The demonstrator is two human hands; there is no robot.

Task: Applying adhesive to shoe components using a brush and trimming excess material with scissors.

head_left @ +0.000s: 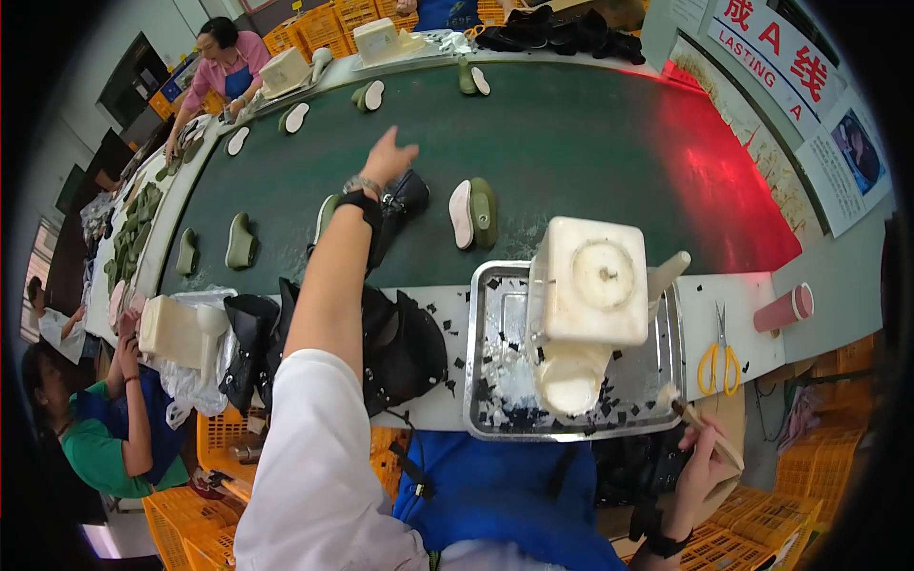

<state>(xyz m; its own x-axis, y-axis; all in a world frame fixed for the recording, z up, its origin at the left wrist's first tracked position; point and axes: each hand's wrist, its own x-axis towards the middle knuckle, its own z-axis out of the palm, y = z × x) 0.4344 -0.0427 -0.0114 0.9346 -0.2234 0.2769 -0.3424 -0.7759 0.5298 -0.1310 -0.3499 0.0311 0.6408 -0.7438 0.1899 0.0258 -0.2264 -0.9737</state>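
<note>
My left hand [388,158] is stretched far over the green conveyor belt [571,133], its fingers apart and nothing in it. Below its wrist a black boot [405,198] lies on the belt, partly hidden by my forearm. To the right of that boot stands a green shoe upper [485,214] with a pale sole [461,215] against its side. My right hand [703,463] grips a brush [709,430] by its wooden handle, bristles toward the corner of a metal tray [471,381]. An upturned white plastic container [595,276] stands in the tray over a white cup [571,381].
Black scraps litter the tray. Yellow-handled scissors [720,357] and a pink cup [784,307] lie to its right. Black boots [405,347] crowd the table edge at left. Other green uppers [242,240] sit along the belt. Co-workers stand at left and far side; orange crates [838,419] surround me.
</note>
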